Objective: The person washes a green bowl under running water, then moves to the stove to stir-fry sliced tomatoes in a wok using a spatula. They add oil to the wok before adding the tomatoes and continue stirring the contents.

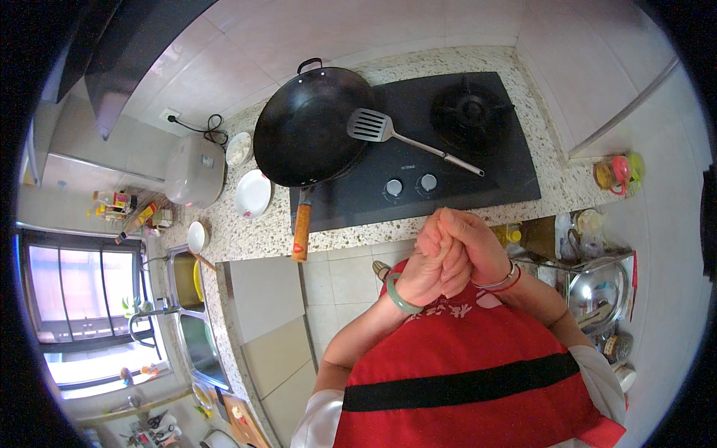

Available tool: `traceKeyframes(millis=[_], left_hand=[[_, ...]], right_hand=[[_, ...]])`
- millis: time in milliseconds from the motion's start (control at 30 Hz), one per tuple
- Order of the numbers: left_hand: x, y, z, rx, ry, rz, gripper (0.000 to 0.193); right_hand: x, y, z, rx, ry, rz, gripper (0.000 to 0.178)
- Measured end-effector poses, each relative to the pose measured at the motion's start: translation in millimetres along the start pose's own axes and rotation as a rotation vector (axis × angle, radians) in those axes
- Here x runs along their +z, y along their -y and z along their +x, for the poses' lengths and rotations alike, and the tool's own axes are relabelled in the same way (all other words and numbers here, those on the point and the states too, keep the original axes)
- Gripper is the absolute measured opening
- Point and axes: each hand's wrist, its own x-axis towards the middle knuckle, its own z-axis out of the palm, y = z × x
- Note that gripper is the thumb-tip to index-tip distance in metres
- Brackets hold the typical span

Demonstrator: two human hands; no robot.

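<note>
My left hand (423, 278) and my right hand (478, 243) are clasped together in front of my red apron, just off the counter's front edge. Their fingers fold around each other, and no object shows between them. A green bangle (402, 296) circles my left wrist. Beyond my hands, a metal slotted spatula (371, 125) rests with its blade at the rim of a black wok (312, 123) and its handle across the black gas stove (358, 201). The wok sits on the left burner, its wooden handle (300, 233) pointing toward me.
Left of the wok are a white plate (253, 194), a small bowl with pale contents (239, 150) and a rice cooker (196, 172). A white bowl (198, 237) stands nearer the sink (202, 347). A red cup (620, 175) is at the far right; shelves with pots lie below.
</note>
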Motion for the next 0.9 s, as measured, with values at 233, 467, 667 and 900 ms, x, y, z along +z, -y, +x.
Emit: traceKeyframes(millis=[233, 467, 667, 900], left_hand=[[0, 1, -2, 0.0, -0.15, -0.243, 0.052], [-13, 7, -2, 0.014, -0.124, -0.093, 0.05], [4, -9, -11, -0.024, -0.235, -0.001, 0.053], [-16, -15, -31, -0.112, -0.087, -0.23, 0.052]], right_hand=[[18, 16, -1, 0.053, -0.117, -0.067, 0.036], [0, -8, 1, 0.077, -0.076, 0.003, 0.033], [10, -16, 2, 0.111, -0.149, 0.171, 0.039], [48, -8, -4, 0.168, -0.266, 0.111, 0.037]])
